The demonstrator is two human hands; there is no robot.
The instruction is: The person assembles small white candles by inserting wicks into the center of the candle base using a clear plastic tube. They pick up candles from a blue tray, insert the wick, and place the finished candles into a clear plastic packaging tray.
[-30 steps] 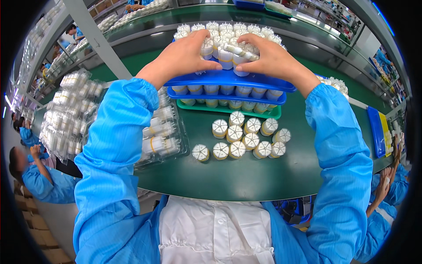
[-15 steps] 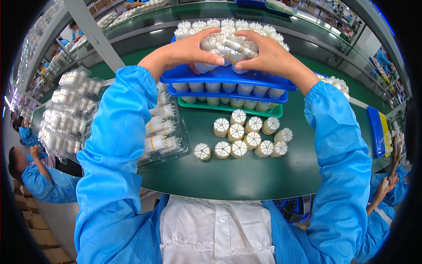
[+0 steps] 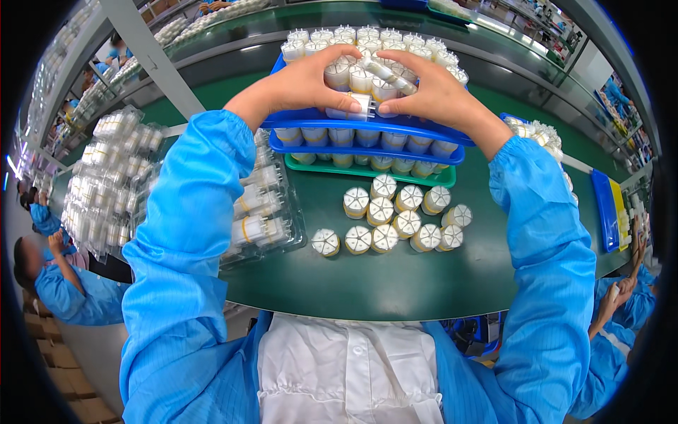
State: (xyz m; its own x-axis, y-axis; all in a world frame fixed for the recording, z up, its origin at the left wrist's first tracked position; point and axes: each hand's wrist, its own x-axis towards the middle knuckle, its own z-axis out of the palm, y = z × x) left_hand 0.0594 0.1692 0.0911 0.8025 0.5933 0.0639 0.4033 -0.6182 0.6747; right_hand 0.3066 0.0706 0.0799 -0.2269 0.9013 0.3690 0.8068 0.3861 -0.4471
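Tabletop (image 3: 339, 286) below, a cylinder (image 3: 363, 104) is clamped by left fingers (image 3: 342, 103), a tube (image 3: 389, 75) by right fingers (image 3: 393, 107); drops are risked by slackness.

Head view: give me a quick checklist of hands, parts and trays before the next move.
1. Left hand gripping white pinned cylinder: ok, pins point toward the right hand.
2. Right hand holding slim pale tube: ok.
3. Cylinder clear of the top blue tray: cannot tell.
4. Trays stacked, top blue over lower blue tray over green tray: ok.
5. Loose cylinders all in trays: not ok, several stand on the green table.
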